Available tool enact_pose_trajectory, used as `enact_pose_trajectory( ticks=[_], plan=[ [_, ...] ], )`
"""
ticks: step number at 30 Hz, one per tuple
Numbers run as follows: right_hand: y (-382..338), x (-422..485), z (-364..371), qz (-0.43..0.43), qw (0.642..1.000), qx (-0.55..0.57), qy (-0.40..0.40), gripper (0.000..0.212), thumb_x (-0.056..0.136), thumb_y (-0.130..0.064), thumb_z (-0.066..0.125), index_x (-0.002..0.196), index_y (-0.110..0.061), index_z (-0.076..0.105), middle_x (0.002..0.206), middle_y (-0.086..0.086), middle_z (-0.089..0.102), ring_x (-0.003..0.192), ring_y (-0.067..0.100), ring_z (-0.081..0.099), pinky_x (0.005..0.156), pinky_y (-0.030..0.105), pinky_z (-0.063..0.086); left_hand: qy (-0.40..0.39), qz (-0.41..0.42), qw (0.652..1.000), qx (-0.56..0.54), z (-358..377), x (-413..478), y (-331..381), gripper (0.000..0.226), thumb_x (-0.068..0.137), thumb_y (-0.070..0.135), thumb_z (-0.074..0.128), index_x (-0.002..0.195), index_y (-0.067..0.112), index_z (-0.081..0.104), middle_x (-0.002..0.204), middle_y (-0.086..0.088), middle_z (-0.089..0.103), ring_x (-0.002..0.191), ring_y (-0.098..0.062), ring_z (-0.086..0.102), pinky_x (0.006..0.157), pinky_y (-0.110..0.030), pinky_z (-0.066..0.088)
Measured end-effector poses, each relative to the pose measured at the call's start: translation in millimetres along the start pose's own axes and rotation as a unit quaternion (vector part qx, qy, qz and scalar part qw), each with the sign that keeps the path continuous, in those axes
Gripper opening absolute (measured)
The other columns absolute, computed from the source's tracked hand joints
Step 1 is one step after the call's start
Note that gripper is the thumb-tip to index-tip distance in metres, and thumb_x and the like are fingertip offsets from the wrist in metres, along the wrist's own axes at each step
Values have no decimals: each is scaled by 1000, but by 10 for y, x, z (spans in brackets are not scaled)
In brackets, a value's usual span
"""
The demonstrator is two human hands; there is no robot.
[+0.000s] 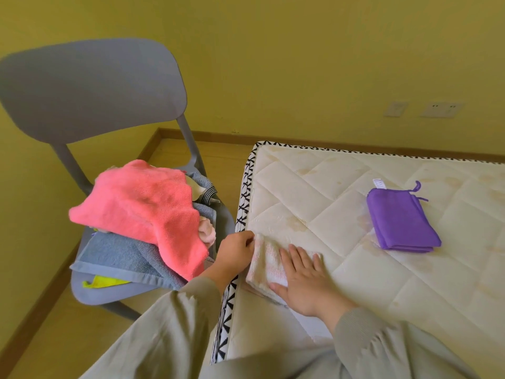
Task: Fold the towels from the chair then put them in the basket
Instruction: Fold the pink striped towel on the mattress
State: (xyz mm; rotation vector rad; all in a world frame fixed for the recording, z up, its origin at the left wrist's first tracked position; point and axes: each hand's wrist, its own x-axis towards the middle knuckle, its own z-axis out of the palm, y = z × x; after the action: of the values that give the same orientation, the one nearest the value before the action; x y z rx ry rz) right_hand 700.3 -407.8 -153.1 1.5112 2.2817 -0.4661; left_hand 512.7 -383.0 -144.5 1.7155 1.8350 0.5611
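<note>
Single head-worn wide-angle view, pitched forward and down. Sits close over mattress (355, 214) corner. Left hand (236, 248) and right hand (303, 277) low centre, nearest lens. Chair (90, 86) at left, wall (300, 64) across top.

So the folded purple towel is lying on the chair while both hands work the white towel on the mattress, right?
Not quite. The head view shows the folded purple towel lying on the mattress, not the chair. The left hand and right hand do both work the white towel on the mattress.
</note>
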Motion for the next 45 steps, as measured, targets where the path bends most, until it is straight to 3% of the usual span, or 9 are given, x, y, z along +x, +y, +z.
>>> enact_pose_trajectory(
  ticks=[4,9,13,16,19,28,33,39,45],
  plan=[
    [4,-2,-29,-7,1000,6,3,85,89,-70,18,149,-22,-18,156,4,-24,144,22,-22,115,49,-13,-83,-10,993,-86,-156,35,49,33,82,6,55,107,27,64,64,7,53,55,-7,46,52,-14,38],
    [-8,-50,-147,-27,1000,-6,11,84,91,-65,26,148,-23,-19,153,0,-32,142,21,-27,113,48,-16,-81,-39,988,-127,-245,-34,49,25,84,-3,52,90,11,71,77,-10,71,62,-18,65,61,-32,57],
    [-42,-88,-276,-56,997,-11,50,82,91,-29,40,149,-26,-18,154,-3,-31,140,18,-31,110,46,-23,-163,-110,941,-275,-300,-145,-38,22,87,-6,47,85,5,66,71,-15,69,53,-16,65,51,-23,54],
    [-157,-103,-285,-60,997,-8,51,86,86,-15,38,148,-27,-20,153,-5,-31,140,17,-31,111,46,-22,-118,-82,974,-177,-336,-168,-133,24,85,-5,48,85,9,68,69,-11,70,56,-20,65,53,-31,55],
    [-221,-90,-234,-63,997,24,26,75,94,-30,33,148,-27,-19,154,-4,-29,142,18,-28,114,47,-16,-53,0,998,-30,-353,-152,-173,22,83,3,59,93,18,71,81,3,70,73,-13,64,69,-30,54],
    [-177,-13,-111,-76,996,47,16,74,95,-44,32,149,-27,-16,155,-5,-28,142,15,-27,115,42,-15,-66,188,961,190,-252,-63,-82,33,83,12,56,114,17,63,105,0,66,94,-20,61,76,-31,46],
    [-117,-1,-86,-81,995,53,20,74,95,-46,30,148,-30,-19,154,-8,-28,141,11,-28,116,39,-15,1,29,999,-16,-193,-91,-159,26,79,-4,52,85,12,72,74,-1,69,66,-19,63,55,-26,50],
    [-98,-4,-103,-81,994,67,20,74,94,-48,31,147,-33,-19,154,-11,-27,141,7,-27,115,36,-14,-8,-107,937,-332,-171,-147,-201,29,80,-13,58,76,11,72,74,-2,73,67,-13,68,59,-21,52],
    [-130,4,-100,-72,996,55,12,74,94,-47,29,148,-31,-20,154,-9,-29,140,9,-28,115,37,-15,14,-91,959,-269,-142,-238,-205,24,87,0,54,95,19,67,63,6,66,48,-5,51,46,-16,40]
  ],
)
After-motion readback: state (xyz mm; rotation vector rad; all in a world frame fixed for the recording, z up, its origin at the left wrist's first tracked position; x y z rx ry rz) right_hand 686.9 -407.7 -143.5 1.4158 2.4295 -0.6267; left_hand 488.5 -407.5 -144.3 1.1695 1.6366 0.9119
